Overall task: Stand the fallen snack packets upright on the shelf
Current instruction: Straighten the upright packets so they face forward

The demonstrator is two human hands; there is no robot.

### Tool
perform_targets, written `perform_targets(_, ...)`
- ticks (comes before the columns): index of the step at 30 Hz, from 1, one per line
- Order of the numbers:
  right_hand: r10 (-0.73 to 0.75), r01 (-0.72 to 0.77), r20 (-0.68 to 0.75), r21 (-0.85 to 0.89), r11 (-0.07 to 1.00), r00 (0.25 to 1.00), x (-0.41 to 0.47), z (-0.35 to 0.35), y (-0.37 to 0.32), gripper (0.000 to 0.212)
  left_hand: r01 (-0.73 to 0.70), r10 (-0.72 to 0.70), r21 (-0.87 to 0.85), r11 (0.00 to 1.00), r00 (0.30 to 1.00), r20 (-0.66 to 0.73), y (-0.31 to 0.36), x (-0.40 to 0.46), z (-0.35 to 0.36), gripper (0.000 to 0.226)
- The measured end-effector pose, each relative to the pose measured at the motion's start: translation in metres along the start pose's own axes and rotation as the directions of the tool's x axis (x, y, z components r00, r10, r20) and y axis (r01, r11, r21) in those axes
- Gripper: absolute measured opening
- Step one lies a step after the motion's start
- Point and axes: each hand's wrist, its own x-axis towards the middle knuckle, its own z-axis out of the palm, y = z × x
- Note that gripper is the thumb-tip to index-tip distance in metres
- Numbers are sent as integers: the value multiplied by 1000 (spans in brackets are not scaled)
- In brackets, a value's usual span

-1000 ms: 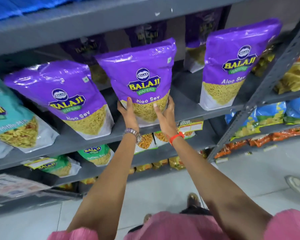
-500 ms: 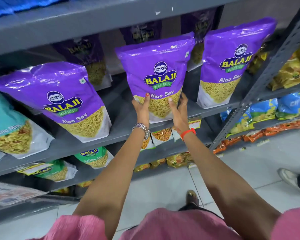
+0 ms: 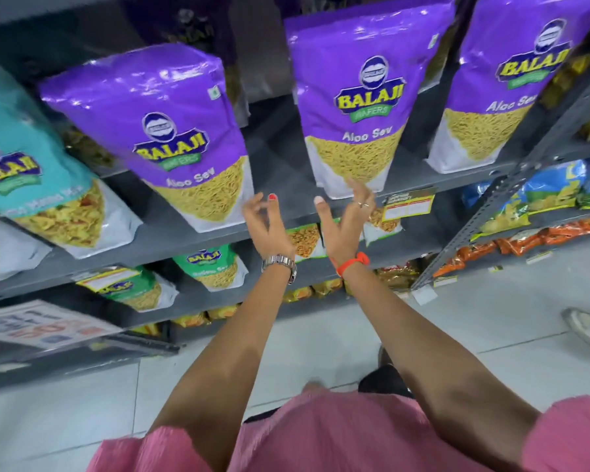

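Observation:
Three purple Aloo Sev packets stand upright on the grey shelf (image 3: 280, 165): the left packet (image 3: 164, 131), the middle packet (image 3: 358, 97) and the right packet (image 3: 515, 80). My left hand (image 3: 266, 219), with a watch on its wrist, hovers in front of the shelf edge, fingers apart and holding nothing. My right hand (image 3: 344, 216), with an orange band on its wrist, is just below the middle packet's bottom, fingers spread and off the packet. More purple packets stand dim behind the front row.
A teal packet (image 3: 31, 172) leans at the far left. Green packets (image 3: 212, 267) and smaller yellow packs fill the lower shelves. A slanted metal upright (image 3: 511, 185) divides off the right bay with blue and orange packs. Someone's shoe (image 3: 586, 328) is on the tiled floor.
Both hands have let go of the middle purple packet and drawn back toward me with fingers spread. The packet now stands on the shelf, further right than a second ago.

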Motion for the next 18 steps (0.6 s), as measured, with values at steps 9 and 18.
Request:
perform_targets(9,191,-326,496,202,924,847,-21,94,-57,66,-55,46,-24,998,955,-292,54,91,-97,60)
perform_targets(18,272,-405,490,187,895,828,-11,113,-74,81,89,-78,-136,987,993,86,73,120,-84,53)
